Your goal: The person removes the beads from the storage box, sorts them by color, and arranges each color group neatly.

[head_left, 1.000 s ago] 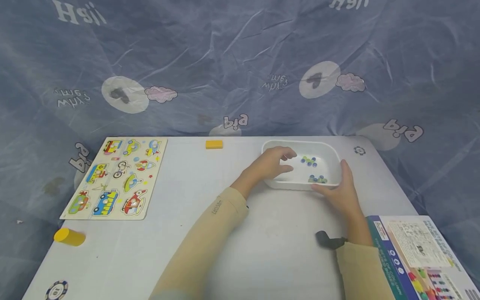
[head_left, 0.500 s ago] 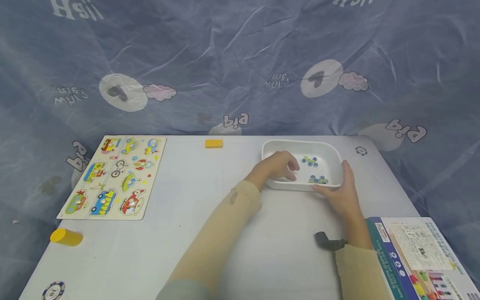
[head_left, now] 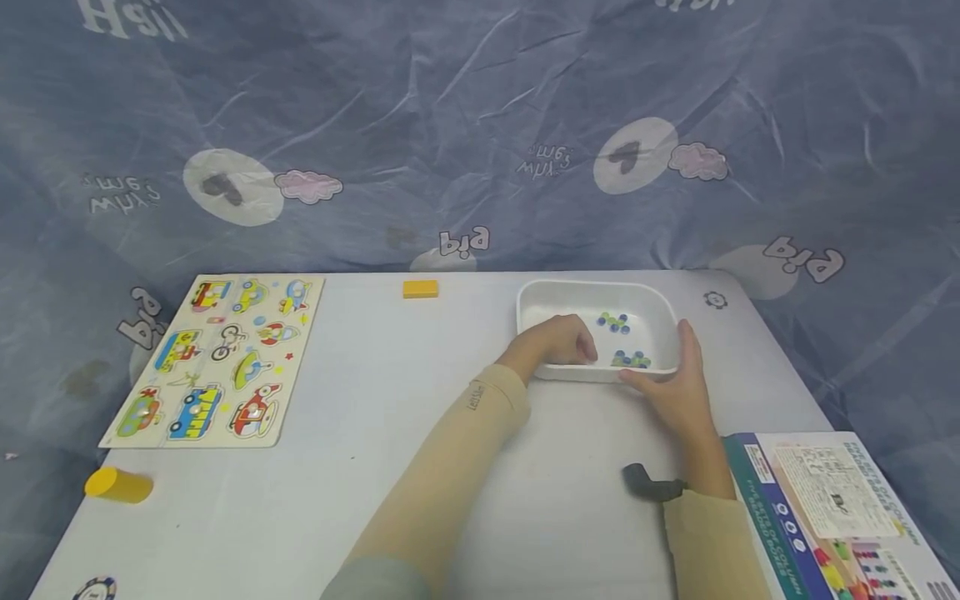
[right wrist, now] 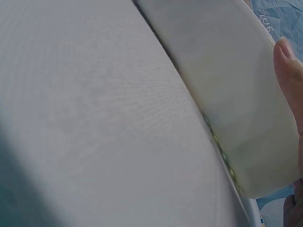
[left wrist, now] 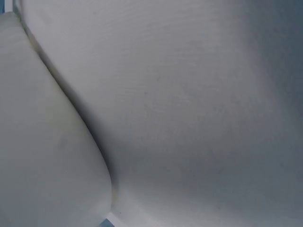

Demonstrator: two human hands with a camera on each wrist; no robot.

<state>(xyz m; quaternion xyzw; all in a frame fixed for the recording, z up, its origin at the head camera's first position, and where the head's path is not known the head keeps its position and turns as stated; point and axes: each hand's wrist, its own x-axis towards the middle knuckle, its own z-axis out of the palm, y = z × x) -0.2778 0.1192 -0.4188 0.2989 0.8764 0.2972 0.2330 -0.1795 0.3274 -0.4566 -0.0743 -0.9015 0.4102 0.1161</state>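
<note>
A patterned blue cloth (head_left: 465, 108) hangs behind the white bench (head_left: 247, 517). On the bench's left side lies a puzzle board (head_left: 213, 358) of vehicle pictures; a printed box (head_left: 832, 508) lies at the near right corner. The white tray (head_left: 645, 321) sits toward the far edge, right of centre. The right hand (head_left: 678, 392) clasps the tray's near right corner, thumb against the near wall, fingers along the right end. The left hand (head_left: 558, 340) reaches over the near rim into the tray, fingers bent down; whether its grip holds anything, I cannot tell. A yellow cylinder (head_left: 118, 485) lies on its side near the board, a yellow block (head_left: 420, 288) by the far edge. Green and blue beads (head_left: 613, 322) form two clusters inside the tray.
</note>
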